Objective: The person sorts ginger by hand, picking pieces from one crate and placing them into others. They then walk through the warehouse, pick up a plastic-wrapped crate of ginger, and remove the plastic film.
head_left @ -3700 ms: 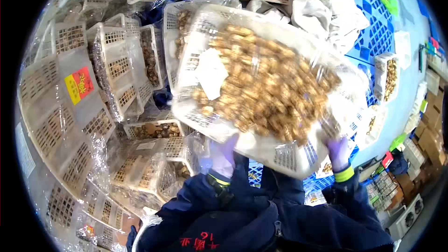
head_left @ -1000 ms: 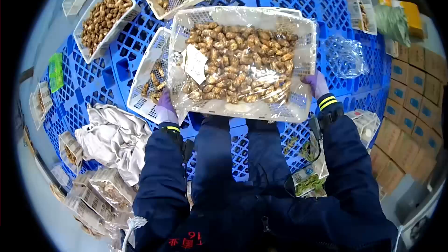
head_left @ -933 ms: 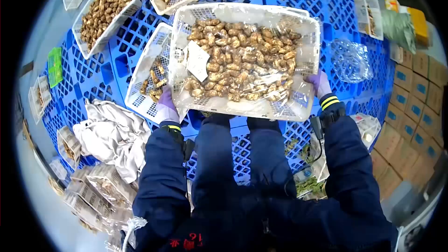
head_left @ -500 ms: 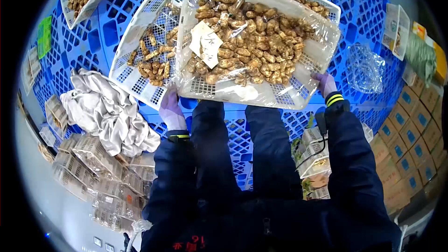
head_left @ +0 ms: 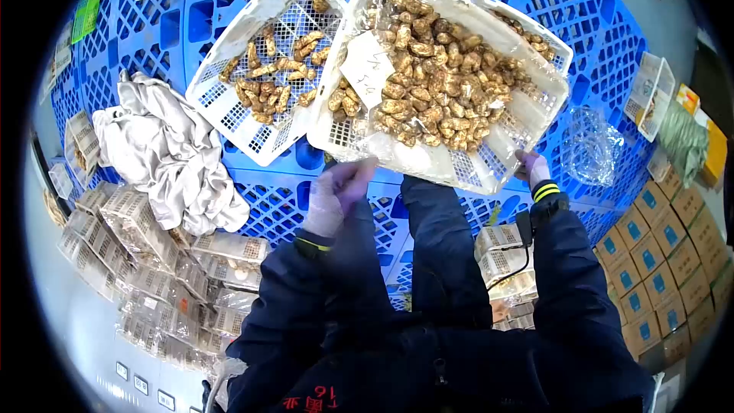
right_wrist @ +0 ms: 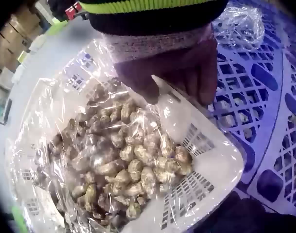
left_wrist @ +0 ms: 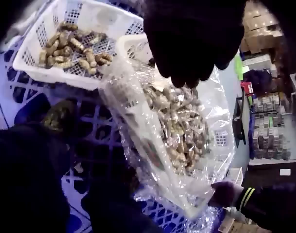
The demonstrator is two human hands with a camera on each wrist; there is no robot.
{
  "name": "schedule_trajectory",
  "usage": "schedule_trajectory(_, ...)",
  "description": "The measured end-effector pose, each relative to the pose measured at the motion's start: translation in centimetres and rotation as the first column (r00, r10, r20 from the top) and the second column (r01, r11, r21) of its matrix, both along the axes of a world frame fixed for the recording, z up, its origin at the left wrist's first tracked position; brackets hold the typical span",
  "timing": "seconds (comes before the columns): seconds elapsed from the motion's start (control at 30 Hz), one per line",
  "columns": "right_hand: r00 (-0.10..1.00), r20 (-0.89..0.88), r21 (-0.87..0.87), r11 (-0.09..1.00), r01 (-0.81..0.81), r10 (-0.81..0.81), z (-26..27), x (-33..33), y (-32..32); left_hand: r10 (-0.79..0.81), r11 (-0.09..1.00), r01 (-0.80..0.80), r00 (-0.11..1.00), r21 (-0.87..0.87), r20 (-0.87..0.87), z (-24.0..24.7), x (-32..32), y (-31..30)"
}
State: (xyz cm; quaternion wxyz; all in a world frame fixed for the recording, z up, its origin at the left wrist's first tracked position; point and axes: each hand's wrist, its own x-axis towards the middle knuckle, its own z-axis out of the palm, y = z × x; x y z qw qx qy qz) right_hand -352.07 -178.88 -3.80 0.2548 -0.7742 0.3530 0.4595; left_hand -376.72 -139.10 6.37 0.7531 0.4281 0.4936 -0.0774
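A white plastic crate (head_left: 511, 126) of stubby, brown-and-cream mottled pieces (head_left: 443, 84) lies under clear film, with a handwritten white label (head_left: 367, 69) at its left. My right hand (head_left: 534, 168) grips its near right corner; in the right wrist view the fingers bend over the rim (right_wrist: 186, 97). Close by the front wall, my left hand (head_left: 336, 195) is off the crate, its fingertips near the rim. The left wrist view shows those fingers (left_wrist: 191, 63) as a dark shape over the film. Both hands wear purple-and-white gloves.
An uncovered crate (head_left: 264, 154) with fewer pieces adjoins at left; another crate (head_left: 562, 52) shows from behind. Blue pallets (head_left: 260, 203) lie underneath. Around stand a grey cloth (head_left: 168, 160), crumpled film (head_left: 592, 145), stacked crates (head_left: 145, 222) and cardboard boxes (head_left: 657, 252).
The film-covered crate has been carried from the crate stacks to the blue pallets. My left hand has let go of its left corner and moved right along the front; my right hand stays on.
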Motion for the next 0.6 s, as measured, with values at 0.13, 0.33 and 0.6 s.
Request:
schedule_trajectory(0.13,0.994,-0.068,0.008,0.996,-0.083,0.084,1.5,0.8,0.0,0.151,0.791,-0.071,0.985,0.607,-0.081,-3.5,-0.4,2.7)
schedule_trajectory(0.33,0.988,-0.094,0.198,0.970,0.141,-0.125,3.7,-1.3,-0.3,0.092,0.992,-0.084,0.993,0.096,-0.075,-9.4,-2.6,0.6)
schedule_trajectory(0.6,0.992,-0.008,0.186,0.975,-0.124,0.127,1.8,-1.0,-4.3,-0.065,0.980,0.030,0.982,-0.196,-0.179,-11.5,-4.6,-5.4)
